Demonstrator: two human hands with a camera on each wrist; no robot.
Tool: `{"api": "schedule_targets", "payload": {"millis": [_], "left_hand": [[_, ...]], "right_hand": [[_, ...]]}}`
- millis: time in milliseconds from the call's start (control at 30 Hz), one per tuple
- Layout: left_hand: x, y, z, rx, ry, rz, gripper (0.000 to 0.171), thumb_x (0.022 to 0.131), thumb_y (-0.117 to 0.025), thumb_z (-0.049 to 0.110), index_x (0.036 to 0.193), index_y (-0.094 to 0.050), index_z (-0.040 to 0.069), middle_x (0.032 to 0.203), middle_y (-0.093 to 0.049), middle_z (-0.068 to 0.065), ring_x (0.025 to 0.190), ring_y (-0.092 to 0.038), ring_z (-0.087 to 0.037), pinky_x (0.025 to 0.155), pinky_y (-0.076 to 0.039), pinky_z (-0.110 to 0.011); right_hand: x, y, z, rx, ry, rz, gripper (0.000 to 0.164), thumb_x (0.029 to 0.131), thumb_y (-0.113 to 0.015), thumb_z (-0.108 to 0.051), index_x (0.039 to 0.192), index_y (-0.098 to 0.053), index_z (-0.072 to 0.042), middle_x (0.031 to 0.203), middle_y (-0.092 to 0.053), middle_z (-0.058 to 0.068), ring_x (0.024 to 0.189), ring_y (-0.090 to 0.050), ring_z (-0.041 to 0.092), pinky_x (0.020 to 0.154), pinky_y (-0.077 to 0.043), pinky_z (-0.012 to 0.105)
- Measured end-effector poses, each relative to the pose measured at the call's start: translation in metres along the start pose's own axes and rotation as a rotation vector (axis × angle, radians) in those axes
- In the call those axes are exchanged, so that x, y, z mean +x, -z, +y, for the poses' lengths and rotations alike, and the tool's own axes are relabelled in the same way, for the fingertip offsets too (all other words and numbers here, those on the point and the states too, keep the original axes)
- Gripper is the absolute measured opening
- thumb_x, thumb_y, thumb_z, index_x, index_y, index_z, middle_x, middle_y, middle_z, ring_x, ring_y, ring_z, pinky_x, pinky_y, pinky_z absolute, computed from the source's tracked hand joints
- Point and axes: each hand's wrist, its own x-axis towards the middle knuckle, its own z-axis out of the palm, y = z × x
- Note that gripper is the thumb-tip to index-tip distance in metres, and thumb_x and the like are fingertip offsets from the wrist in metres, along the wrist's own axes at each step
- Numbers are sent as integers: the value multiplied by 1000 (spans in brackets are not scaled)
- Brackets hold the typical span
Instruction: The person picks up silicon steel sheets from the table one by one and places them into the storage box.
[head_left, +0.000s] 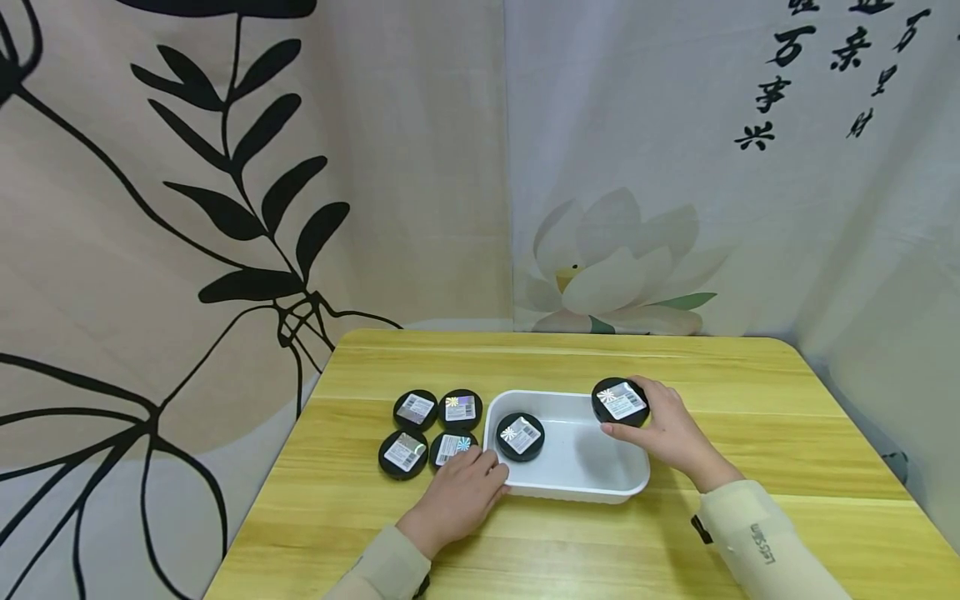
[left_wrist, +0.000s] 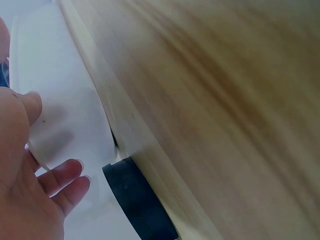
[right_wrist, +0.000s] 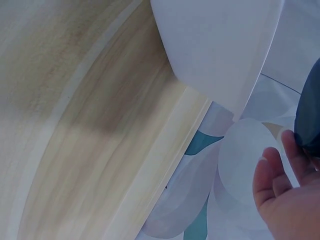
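My right hand [head_left: 672, 431] pinches a round black tin [head_left: 620, 401] by its edge, above the right end of a white plastic tray [head_left: 600, 488]. That tin has a white barcode label and a shiny sticker on its upward face; the right wrist view catches only its dark side [right_wrist: 309, 112]. A similar tin [head_left: 520, 437] lies at the left inside the tray. My left hand [head_left: 459, 498] grips the tray's front left corner, thumb against the front wall and fingers by the left side. In the left wrist view, a black tin [left_wrist: 137, 200] sits just past those fingers.
Left of the tray, several more labelled black tins, such as the back left one [head_left: 415, 410], are grouped in two rows on the wooden table [head_left: 570, 550]. A printed cloth [head_left: 420, 167] hangs behind the table's far edge.
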Motion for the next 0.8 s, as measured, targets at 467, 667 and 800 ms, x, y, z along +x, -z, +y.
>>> {"api": "schedule_targets", "payload": {"millis": [467,667,800], "left_hand": [[0,1,1,43,-10,5,22,97,-38,39,98,-50,21,91,-41,5,83,-37,-15,73,-37,-29],[-1,2,1,51,-10,16,20,96,-39,39,98,-49,21,91,-41,5,83,-36,-15,73,-36,-29],[-1,1,1,47,-10,19,20,96,-40,38,98,-49,21,92,-41,5,84,-37,-15,74,-36,-29]], "right_hand": [[6,3,-14,9,8,-3,98,62,-68,-68,134,-37,-9,127,-45,10,114,-36,29,88,-35,53],[7,1,-16,12,17,-1,97,62,-69,-67,133,-38,-9,125,-46,9,112,-37,28,87,-37,51],[8,0,-17,13,22,-2,96,62,-69,-67,132,-38,-9,125,-47,9,113,-37,28,87,-36,51]]}}
